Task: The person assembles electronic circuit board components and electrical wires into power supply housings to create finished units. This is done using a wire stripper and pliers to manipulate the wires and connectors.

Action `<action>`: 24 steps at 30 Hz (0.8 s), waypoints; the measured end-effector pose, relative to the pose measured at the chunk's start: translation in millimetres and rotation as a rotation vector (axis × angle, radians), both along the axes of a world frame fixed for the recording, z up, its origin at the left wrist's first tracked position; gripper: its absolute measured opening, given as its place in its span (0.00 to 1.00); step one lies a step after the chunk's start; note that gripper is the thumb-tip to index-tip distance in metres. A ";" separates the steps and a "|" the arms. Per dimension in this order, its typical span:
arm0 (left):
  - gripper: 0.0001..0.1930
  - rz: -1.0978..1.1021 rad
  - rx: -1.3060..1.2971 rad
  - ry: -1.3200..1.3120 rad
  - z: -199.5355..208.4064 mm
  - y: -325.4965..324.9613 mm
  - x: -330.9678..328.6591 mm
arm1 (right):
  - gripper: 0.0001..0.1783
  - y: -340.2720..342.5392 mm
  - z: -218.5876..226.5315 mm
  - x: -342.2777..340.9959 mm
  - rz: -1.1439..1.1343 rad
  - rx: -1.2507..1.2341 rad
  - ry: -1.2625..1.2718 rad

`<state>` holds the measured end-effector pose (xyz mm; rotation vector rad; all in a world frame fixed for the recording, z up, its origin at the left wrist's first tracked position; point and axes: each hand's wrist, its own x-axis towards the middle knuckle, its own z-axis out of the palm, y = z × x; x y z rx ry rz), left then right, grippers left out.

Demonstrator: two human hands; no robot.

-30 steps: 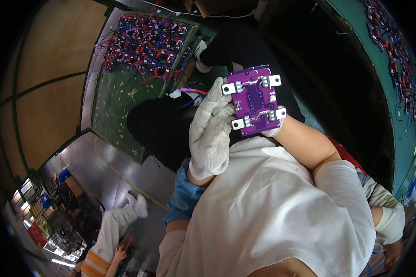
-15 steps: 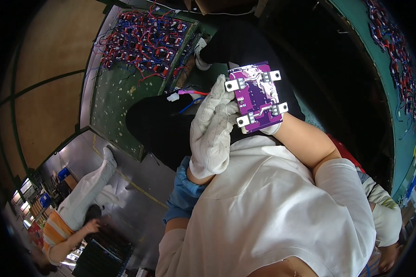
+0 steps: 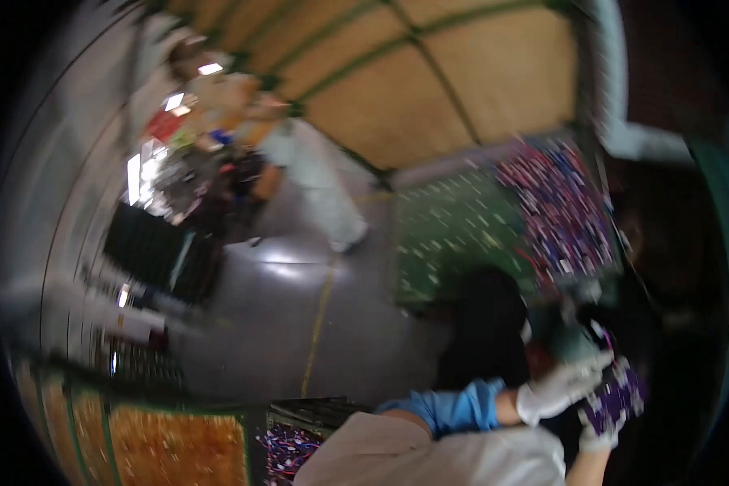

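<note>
A purple circuit board (image 3: 618,394) with pale metal parts is at the lower right, smeared by motion. My gloved right hand (image 3: 598,436) is at its lower edge and supports it, the fingers mostly hidden under the board. Beside the board's left edge is my left hand (image 3: 560,389), in a white glove below a blue sleeve (image 3: 462,407). Its fingers point up and to the right, near or against the board; blur hides whether they grip it. A thin pinkish-white streak, perhaps a wire, shows just above the fingertips.
Ahead, a green-topped table (image 3: 445,235) bears a heap of red and blue wired parts (image 3: 563,215). More wired parts (image 3: 292,454) lie at the lower edge, next to a brown panel (image 3: 178,445). A person in pale trousers (image 3: 320,182) is at the upper left, beyond a yellow floor line (image 3: 320,316).
The view has swung strongly to the left, so my hands and the board now appear at the lower right. The board remains with my right hand, and the left is still beside it.
</note>
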<state>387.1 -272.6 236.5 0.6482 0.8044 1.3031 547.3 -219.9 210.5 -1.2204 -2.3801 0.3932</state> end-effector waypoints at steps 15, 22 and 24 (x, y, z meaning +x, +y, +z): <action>0.42 0.551 0.139 1.463 -7.8 1.1 -79.6 | 0.11 38.5 75.9 -143.3 0.211 -0.102 0.396; 0.37 0.662 0.014 0.966 -22.4 30.6 -120.0 | 0.15 84.3 51.1 -191.1 0.184 -0.121 0.349; 0.34 0.690 -0.030 1.083 -20.4 36.0 -135.5 | 0.15 91.3 40.7 -202.1 0.164 -0.089 0.370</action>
